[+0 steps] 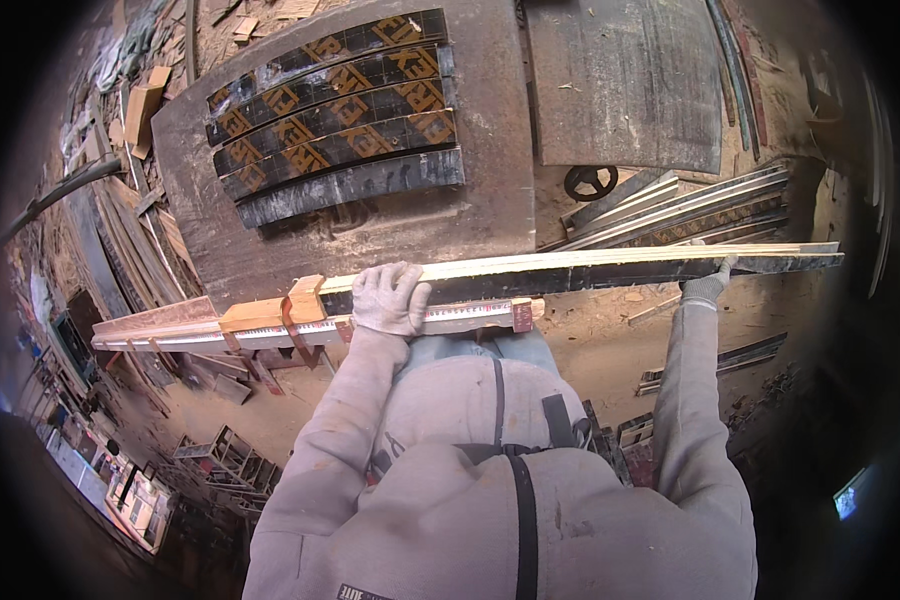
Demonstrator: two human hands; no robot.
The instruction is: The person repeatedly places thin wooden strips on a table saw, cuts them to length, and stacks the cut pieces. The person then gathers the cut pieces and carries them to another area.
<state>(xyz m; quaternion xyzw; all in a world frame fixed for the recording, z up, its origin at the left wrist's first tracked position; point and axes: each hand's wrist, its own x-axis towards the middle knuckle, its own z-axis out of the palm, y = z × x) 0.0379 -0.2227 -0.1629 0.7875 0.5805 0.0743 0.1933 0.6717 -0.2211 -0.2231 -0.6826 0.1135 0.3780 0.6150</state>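
Long plywood strips [570, 272], with pale edges and a black face, run across in front of my body. My gloved left hand [392, 298] is wrapped over them near their left end. Toward their right end, my gloved right hand [707, 287] grips the strips from the near side. Their left end appears to meet a yellowish wooden block [255, 314], beside which sits a rusty metal bracket. Below the strips, a rail with a measuring scale [460, 314] extends along the table's near edge. My fingers' undersides are hidden.
Several short black-faced panel strips with orange print [340, 110] lie on the worn metal table [495, 215]. Beyond it are a second metal tabletop [625, 90], a black handwheel [590, 182] and stacked strips [730, 200]. Scrap timber [120, 235] clutters the left; sawdust covers the floor.
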